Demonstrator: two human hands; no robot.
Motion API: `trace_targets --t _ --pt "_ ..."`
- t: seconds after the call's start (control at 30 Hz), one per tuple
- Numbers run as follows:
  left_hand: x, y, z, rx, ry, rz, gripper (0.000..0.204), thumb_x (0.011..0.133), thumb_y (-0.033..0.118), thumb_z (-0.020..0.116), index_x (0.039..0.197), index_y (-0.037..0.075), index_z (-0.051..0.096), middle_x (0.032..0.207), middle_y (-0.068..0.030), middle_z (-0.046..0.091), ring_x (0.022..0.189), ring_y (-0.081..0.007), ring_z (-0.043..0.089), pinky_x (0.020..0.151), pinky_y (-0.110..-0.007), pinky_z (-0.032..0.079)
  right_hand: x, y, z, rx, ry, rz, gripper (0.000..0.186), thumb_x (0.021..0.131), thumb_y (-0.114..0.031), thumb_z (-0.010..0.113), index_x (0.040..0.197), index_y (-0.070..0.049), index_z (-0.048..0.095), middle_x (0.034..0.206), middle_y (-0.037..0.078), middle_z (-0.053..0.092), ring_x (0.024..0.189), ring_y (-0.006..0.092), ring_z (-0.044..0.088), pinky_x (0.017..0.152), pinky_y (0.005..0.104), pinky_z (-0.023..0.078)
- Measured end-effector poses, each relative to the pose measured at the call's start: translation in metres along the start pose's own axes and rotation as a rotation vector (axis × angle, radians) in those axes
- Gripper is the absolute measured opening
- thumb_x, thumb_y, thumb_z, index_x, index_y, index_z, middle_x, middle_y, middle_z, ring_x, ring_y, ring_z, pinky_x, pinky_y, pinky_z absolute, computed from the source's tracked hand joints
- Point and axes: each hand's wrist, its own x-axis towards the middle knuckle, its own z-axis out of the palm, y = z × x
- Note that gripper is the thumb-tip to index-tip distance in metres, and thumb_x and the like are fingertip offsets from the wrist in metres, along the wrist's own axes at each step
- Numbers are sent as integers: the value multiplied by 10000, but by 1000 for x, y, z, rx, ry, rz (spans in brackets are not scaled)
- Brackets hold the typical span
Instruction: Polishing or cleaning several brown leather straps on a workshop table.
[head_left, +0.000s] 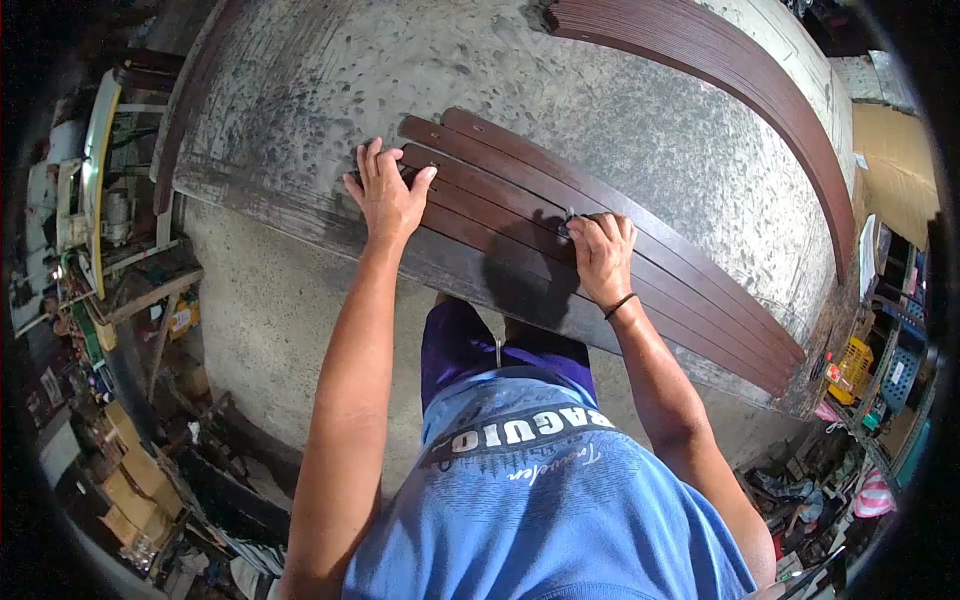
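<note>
Working over slats (660,255) lying flat on table (330,110) by near edge; spreading L hand (390,195) at their L ends, pinching sm. dark obj. (571,224) w/ R hand (603,252) nr. mid.

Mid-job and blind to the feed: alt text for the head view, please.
Two bare hands work over long dark-brown slats side by side on a worn grey table: the left hand is spread at their left ends, while the right hand pinches a small item, too unclear to identify. Beyond lies a stack of similar slats.
</note>
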Motion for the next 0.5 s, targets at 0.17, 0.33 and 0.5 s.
trace_targets --t 0.17,0.33,0.5 --pt "-5 3 12 -88 117 67 533 877 465 671 1242 141 458 1499 -118 305 1473 -333 157 1157 -670 38 9 -7 8 -4 18 -119 120 839 -141 677 957 -125 687 937 45 613 969 273 540 931 447 376" --pt "0 17 6 79 143 57 588 870 529 638 1280 153 448 1507 -106 301 1474 -329 152 1170 -648 46 25 -13 35 -72 -21 -170 118 844 -149 656 947 -131 710 958 21 641 959 254 547 921 424 380" --pt "1 20 2 120 76 28 636 874 594 580 1340 189 425 1522 -100 293 1479 -323 137 1183 -626 49 59 -30 62 -26 -86 -292 215 831 -128 592 1011 -160 705 952 23 617 988 249 531 973 455 364"
